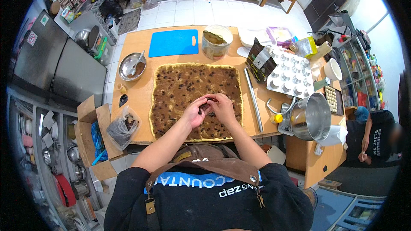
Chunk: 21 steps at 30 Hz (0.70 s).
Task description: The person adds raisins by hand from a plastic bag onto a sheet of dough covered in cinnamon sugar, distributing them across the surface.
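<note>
A rectangular sheet of dough (pixel 171 98), spread with a brown filling, lies flat on the table, dark raisins scattered over it. Above its near half my two hands meet. My left hand (pixel 196 112) is cupped, with dark raisins partly showing in its palm. The fingers of my right hand (pixel 221 109) are bent together over that palm, pinching at the raisins; their tips are partly hidden. At the table's left front corner sits a clear plastic bag (pixel 117 132) with more dark raisins inside. A steel bowl (pixel 126 63) holding a spoon and brown powder stands at the far left.
Behind the dough are a blue cutting board (pixel 171 42) and a tub (pixel 216 51). To the right lie a metal rod (pixel 253 100), a dark pouch (pixel 261 62), a muffin tin (pixel 291 70) and a mixer bowl (pixel 314 117). Another person (pixel 376 139) is at far right.
</note>
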Each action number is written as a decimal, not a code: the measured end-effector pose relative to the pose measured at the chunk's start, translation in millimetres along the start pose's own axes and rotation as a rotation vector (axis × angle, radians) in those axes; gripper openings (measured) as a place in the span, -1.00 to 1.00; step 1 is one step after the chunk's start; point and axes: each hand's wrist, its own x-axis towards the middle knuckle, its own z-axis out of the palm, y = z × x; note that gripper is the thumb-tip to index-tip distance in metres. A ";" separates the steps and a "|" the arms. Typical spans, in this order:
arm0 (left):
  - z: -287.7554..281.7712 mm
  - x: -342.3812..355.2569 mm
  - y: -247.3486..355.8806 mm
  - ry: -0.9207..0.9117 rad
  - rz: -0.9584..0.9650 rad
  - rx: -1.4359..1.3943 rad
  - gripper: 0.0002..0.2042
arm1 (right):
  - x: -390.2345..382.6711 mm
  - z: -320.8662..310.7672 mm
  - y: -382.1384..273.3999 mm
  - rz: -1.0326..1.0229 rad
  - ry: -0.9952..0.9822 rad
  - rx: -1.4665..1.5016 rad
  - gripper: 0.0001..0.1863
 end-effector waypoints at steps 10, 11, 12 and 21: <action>-19.6 -6.3 1.2 0.154 0.083 0.123 -0.89 | -1.9 2.9 -7.1 -0.083 -0.072 -0.116 -0.79; -22.8 -6.8 1.5 0.146 0.087 0.141 -0.89 | -2.3 3.1 -8.4 -0.074 -0.085 -0.119 -0.79; -25.9 -7.1 2.1 0.138 0.092 0.160 -0.88 | -2.7 5.6 -7.8 -0.076 -0.088 -0.117 -0.79; -20.5 -11.1 6.3 0.106 0.044 0.226 -0.90 | -0.7 19.0 5.7 0.104 -0.052 0.178 -0.78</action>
